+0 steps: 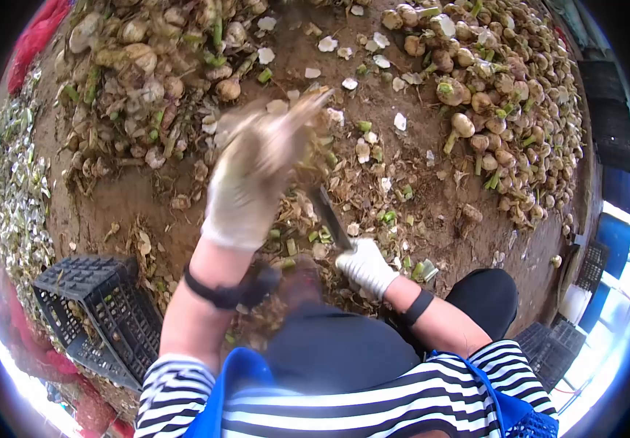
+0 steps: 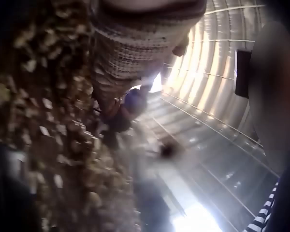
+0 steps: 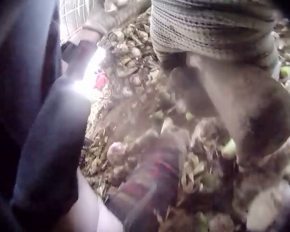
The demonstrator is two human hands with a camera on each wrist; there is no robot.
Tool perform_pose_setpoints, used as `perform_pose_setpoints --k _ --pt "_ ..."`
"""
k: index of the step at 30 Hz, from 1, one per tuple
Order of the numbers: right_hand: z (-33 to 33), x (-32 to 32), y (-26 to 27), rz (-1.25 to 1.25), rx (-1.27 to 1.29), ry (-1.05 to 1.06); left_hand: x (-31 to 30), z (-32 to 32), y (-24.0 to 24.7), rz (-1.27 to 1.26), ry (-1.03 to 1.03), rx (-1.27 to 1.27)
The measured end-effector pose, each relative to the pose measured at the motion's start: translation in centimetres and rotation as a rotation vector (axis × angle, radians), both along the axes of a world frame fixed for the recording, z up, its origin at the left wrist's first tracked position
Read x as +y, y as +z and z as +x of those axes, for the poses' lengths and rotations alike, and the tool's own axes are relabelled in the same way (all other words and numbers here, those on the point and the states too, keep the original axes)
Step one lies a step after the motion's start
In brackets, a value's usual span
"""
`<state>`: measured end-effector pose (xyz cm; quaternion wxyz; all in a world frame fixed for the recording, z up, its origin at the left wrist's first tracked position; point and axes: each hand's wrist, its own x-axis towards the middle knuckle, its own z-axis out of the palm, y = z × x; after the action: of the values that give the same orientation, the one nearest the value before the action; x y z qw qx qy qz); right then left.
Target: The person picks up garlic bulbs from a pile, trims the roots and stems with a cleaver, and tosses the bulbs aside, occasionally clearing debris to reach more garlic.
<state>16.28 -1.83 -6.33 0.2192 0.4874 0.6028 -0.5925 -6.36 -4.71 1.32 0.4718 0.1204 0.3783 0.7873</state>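
Blurred by motion, my white-gloved left hand [image 1: 245, 190] is above the floor near the heap of garlic [image 1: 136, 66], gripping what looks like a garlic stalk [image 1: 304, 109]; its bulb cannot be made out. My gloved right hand [image 1: 367, 269] grips a dark, flat-bladed tool [image 1: 331, 220] that points up and left, below the left hand. The left wrist view shows the left glove [image 2: 130, 58], its fingertips unclear. In the right wrist view the right glove [image 3: 212, 34] has fingers [image 3: 251, 106] curled, the tool mostly hidden.
Another garlic pile [image 1: 490, 109] lies at the right. Cut stalks and peelings [image 1: 380, 182] litter the dirt floor between the heaps. A black crate [image 1: 92, 314] stands at lower left, a shoe [image 1: 302, 281] between the arms, and a knee [image 1: 486, 296] right of the right hand.
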Motion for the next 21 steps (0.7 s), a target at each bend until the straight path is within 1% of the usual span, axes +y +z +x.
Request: perform_pose_setpoints --k 1,3,4,5,6,7,8,9,10,11,12,13,15,16,18,19,20,21 --pt "-1.1 0.7 0.6 -0.001 0.044 -0.118 2.2 1.3 1.8 0.098 -0.074 -0.061" --pt "-2.6 2.5 1.3 0.089 0.072 -0.22 2.5 1.3 3.8 0.109 -0.221 0.144" --pt "-2.8 3.4 3.2 0.012 0.106 -0.312 2.6 1.4 4.9 0.121 -0.286 0.251" --pt "-2.8 4.7 4.7 -0.052 0.154 -0.404 2.0 0.8 5.5 0.135 -0.255 0.383" --pt "-1.7 5.5 4.2 0.01 0.211 -0.414 0.9 0.1 2.4 0.06 -0.032 0.846" --pt "-0.8 6.4 3.6 0.078 0.271 -0.425 -1.1 -1.5 0.9 0.002 -0.067 1.491" --pt "-0.3 7.0 3.4 0.085 0.191 -0.49 -3.0 -1.8 -0.8 -0.072 -0.437 1.776" --pt "-0.3 7.0 3.5 0.101 0.159 -0.567 -5.8 -0.8 -2.8 -0.024 -0.716 2.046" --pt "0.4 7.1 2.4 0.056 0.14 -0.617 -9.5 -0.5 -5.2 0.188 -0.924 2.159" --pt "0.8 7.3 1.3 0.018 0.135 -0.657 -13.1 -0.2 -8.0 0.207 -1.141 2.078" --pt "0.4 7.0 1.1 0.04 0.144 -0.723 -15.8 -0.8 -10.4 0.254 -1.215 2.043" --pt "0.3 7.0 1.1 0.047 0.194 -0.656 -15.6 -1.6 -10.1 0.274 -1.28 2.073" --pt "-0.2 7.0 1.3 0.057 0.173 -0.593 -14.6 -2.4 -10.3 0.27 -1.247 2.158" --pt "-0.3 7.1 1.6 0.059 0.152 -0.552 -14.0 -2.5 -10.2 0.281 -1.245 2.16" --pt "-0.3 7.7 2.6 0.066 0.156 -0.536 -12.0 -2.2 -8.7 0.026 -0.832 1.961" --pt "-0.4 7.8 3.2 0.063 0.16 -0.518 -10.3 -1.4 -5.6 -0.269 -0.77 1.872" --pt "-0.8 8.0 3.8 0.13 0.116 -0.449 -8.8 -0.6 -5.0 -0.387 -0.575 1.706" --pt "-1.0 8.0 3.5 0.128 0.124 -0.447 -7.6 -0.2 -4.7 -0.496 -0.384 1.534"
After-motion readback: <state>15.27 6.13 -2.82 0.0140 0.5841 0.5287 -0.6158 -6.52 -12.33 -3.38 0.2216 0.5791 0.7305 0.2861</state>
